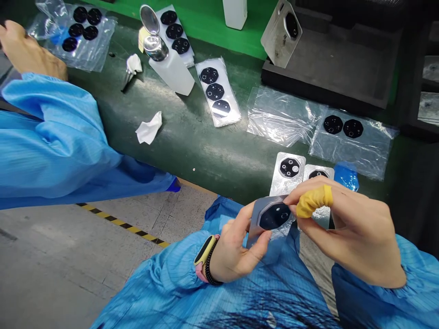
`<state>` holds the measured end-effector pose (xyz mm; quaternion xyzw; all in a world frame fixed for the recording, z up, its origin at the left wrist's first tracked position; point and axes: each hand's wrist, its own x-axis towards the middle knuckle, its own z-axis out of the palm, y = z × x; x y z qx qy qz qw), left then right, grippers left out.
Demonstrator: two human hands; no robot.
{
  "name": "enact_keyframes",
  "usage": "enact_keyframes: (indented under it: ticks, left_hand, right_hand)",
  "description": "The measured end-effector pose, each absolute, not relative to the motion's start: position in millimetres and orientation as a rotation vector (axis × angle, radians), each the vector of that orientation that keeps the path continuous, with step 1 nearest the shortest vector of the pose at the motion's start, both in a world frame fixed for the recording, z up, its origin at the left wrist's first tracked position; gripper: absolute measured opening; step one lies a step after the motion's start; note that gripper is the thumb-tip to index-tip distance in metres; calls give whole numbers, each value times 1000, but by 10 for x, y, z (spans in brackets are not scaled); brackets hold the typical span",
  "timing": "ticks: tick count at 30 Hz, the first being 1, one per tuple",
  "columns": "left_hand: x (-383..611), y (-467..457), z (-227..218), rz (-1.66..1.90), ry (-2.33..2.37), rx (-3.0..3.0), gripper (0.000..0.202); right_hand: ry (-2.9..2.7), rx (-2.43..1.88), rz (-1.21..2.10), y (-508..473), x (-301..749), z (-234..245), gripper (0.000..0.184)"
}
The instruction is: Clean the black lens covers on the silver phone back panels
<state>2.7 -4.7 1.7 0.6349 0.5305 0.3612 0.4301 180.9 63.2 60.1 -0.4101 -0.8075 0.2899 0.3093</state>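
Observation:
My left hand (236,249) grips a silvery phone back cover (255,230) by its left side, thumb on the front. The cover is tilted, and a black octagonal camera plate (274,215) sits on its upper part. My right hand (353,228), with a yellow finger cot (313,201) on one finger, is pinched at the cover's upper right edge beside the plate. Whether a film is also between those fingertips, I cannot tell. Just behind lie another back cover (284,185) and one more, partly hidden by my right hand.
Clear bags hold black plates (343,126) at right and more at far left, beside a co-worker's hand (34,52). Stacked plate strips (219,98), a white pump bottle (173,71) and a crumpled tissue (149,128) lie on the green bench. A black tray (343,59) stands behind.

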Motion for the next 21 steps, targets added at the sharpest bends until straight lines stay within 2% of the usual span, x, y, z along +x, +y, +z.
enact_keyframes:
  ticks: [11, 14, 18, 21]
  left_hand:
    - [115, -58, -51, 1151, 1235, 1579, 43]
    - [139, -56, -87, 1233, 1338, 1705, 42]
    - [170, -22, -120, 1363, 1448, 1887, 42]
    - [189, 12, -113, 1415, 1397, 1918, 46]
  right_hand:
    - [-2160, -969, 687, 611, 1869, 640, 25]
    - [-2277, -852, 568, 601, 1880, 582, 18]
    - [-2071, -699, 200, 578, 1843, 359, 22]
    - [-2078, -626, 103, 584, 1850, 224, 21]
